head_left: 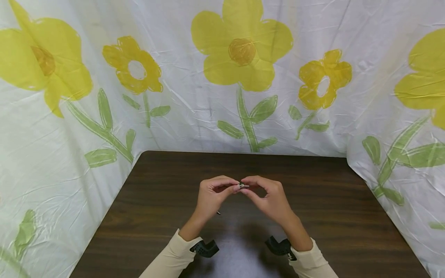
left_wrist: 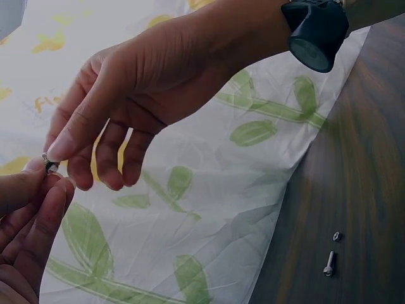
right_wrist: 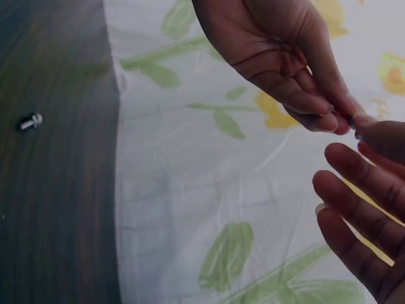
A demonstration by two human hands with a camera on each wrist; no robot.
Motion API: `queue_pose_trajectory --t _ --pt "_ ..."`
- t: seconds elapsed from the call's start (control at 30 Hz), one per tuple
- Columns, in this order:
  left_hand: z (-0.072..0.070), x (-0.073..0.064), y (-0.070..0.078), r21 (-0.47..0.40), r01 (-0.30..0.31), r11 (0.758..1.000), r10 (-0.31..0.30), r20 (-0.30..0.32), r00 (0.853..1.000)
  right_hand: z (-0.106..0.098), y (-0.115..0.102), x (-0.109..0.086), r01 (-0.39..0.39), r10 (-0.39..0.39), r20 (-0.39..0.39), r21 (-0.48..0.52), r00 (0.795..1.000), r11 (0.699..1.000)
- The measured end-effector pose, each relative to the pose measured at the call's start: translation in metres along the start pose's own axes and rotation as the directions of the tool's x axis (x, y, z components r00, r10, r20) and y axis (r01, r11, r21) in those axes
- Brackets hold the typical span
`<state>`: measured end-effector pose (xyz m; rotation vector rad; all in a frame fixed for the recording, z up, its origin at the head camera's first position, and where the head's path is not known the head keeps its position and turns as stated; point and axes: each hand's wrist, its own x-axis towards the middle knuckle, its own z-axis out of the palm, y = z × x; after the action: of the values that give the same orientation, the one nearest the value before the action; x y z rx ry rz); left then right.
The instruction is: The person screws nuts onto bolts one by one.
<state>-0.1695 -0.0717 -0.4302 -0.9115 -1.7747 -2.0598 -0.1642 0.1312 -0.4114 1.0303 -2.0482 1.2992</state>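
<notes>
In the head view, both hands meet above the table's middle over a small silver bolt (head_left: 245, 186), whose shaft points right. My left hand (head_left: 210, 195) pinches one end between thumb and fingertips. From the other side, the thumb and index finger of my right hand (head_left: 272, 199) close around the bolt, with a small dark bit at the fingertips. In the left wrist view, fingertips of the left hand (left_wrist: 31, 215) and the right hand (left_wrist: 120, 95) cover most of the piece (left_wrist: 52, 166). The right wrist view shows the left hand (right_wrist: 272, 63) and right hand (right_wrist: 370, 202) meeting likewise.
On the dark wood table (head_left: 156, 170) lie a loose bolt (left_wrist: 329, 264) and a small nut (left_wrist: 337, 237), close together. The head view shows only a small metal tip (head_left: 218, 212) beside the left wrist. A flowered white curtain (head_left: 180, 116) surrounds the table.
</notes>
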Motion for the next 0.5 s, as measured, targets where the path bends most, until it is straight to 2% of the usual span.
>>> queue_pose_trajectory --t 0.2,0.5 --pt "-0.0006 -0.0007 -0.0014 -0.016 -0.005 1.000 0.005 0.008 1.000 -0.0011 0.0002 0.0015 0.040 -0.039 -0.004 0.008 0.999 0.999" --pt "0.0008 -0.0006 -0.0015 0.005 -0.012 1.000 0.012 0.014 1.000 -0.0007 -0.0006 -0.0008 -0.008 0.009 0.043 -0.033 0.999 0.999"
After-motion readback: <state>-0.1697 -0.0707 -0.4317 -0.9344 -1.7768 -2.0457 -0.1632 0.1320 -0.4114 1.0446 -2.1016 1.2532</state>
